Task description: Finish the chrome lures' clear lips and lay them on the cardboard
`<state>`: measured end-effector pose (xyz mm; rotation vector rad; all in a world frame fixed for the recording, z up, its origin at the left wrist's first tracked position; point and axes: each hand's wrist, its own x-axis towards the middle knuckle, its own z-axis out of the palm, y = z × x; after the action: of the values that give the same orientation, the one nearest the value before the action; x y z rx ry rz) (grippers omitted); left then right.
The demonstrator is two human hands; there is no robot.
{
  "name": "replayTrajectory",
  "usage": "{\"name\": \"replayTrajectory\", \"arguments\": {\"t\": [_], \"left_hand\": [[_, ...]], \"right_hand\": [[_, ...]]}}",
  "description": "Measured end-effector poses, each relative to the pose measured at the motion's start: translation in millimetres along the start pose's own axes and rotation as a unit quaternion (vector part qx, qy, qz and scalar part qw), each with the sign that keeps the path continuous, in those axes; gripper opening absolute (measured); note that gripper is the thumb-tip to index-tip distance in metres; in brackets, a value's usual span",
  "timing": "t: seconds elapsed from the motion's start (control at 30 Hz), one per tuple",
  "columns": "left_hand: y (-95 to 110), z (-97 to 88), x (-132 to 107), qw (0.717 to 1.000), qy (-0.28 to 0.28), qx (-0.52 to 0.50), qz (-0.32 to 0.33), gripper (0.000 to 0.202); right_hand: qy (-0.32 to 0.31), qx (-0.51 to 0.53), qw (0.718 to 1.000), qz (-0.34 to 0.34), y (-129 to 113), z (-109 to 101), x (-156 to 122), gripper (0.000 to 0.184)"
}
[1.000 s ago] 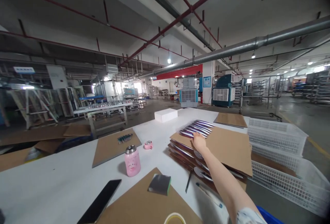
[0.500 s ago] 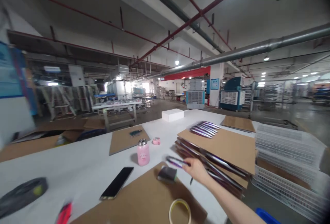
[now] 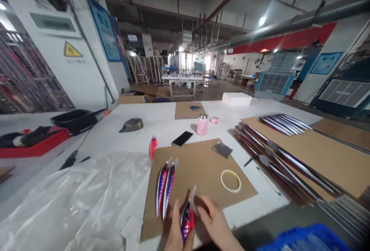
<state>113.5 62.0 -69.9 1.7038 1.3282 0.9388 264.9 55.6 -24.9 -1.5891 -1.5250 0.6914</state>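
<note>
A fishing lure [image 3: 187, 220], red, purple and silver with a clear lip, is held upright in my left hand [image 3: 175, 230] at the lower middle. My left thumb and fingers close around its body. My right hand [image 3: 215, 222] is just right of the lure, fingers slightly apart and curved toward it; whether the fingertips touch it I cannot tell. Left of my hands, two similar lures [image 3: 165, 191] lie side by side on a cardboard sheet [image 3: 196, 170]. A roll of tape [image 3: 230, 181] and a small dark grey packet [image 3: 222, 149] rest on the same sheet.
Layered cardboard [image 3: 291, 139] with silvery lures on and between sheets stands at right. A phone [image 3: 182, 138], pink bottle [image 3: 202, 124] and red lure [image 3: 153, 148] lie beyond the sheet. Clear plastic [image 3: 106, 197] covers the left; a blue crate [image 3: 312, 239] sits lower right.
The view has swung left and down. My right hand has moved from beside the cardboard stack, where it held a lure, to the near edge. My left hand has come into view holding a lure.
</note>
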Motion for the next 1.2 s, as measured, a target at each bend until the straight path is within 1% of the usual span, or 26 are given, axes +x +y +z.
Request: {"name": "replayTrajectory", "arguments": {"t": [0.03,0.1,0.2,0.27,0.33,0.4,0.47,0.53,0.63,0.73,0.9,1.1,1.2], "left_hand": [[-2,2.5,-10,1.0,-0.018,0.023,0.012,0.064],[-5,4.6,-26,0.995,-0.058,0.075,0.02,0.07],[-7,0.4,-36,0.984,-0.117,0.134,0.01,0.082],[-8,-5.2,-33,0.975,-0.151,0.161,0.007,0.086],[-7,-10.9,-25,0.968,-0.18,0.177,0.009,0.089],[-4,-16.6,-13,0.964,-0.195,0.182,0.021,0.088],[0,-22.6,0,0.965,-0.192,0.179,0.025,0.08],[5,-28.6,13,0.971,-0.171,0.165,0.021,0.068],[12,-33.9,30,0.981,-0.155,0.111,0.043,0.058],[16,-32.3,41,0.981,-0.166,0.078,0.061,0.056],[18,-27.4,51,0.981,-0.174,0.07,0.052,0.058],[17,-28.5,59,0.98,-0.191,0.038,0.034,0.062],[13,-25.1,55,0.985,-0.172,0.018,0.015,0.061]], "right_hand": [[0.005,0.006,1.0,0.007,4,3,4,0.03],[0.002,0.013,1.0,0.016,12,8,11,0.034],[-0.016,0.026,0.999,0.011,16,11,17,0.038],[-0.034,0.039,0.999,-0.005,13,9,15,0.039],[-0.048,0.048,0.997,-0.021,7,5,11,0.038],[-0.044,0.045,0.998,-0.027,2,2,7,0.037],[-0.039,0.039,0.998,-0.033,0,2,5,0.034],[-0.049,0.038,0.997,-0.047,-1,4,5,0.031],[-0.066,0.039,0.995,-0.062,-1,5,7,0.031],[-0.067,0.037,0.995,-0.06,-1,4,7,0.032],[-0.058,0.023,0.997,-0.046,1,3,8,0.037],[-0.073,0.012,0.997,-0.038,4,6,13,0.03],[-0.077,0.003,0.997,-0.031,3,8,16,0.027]]}}
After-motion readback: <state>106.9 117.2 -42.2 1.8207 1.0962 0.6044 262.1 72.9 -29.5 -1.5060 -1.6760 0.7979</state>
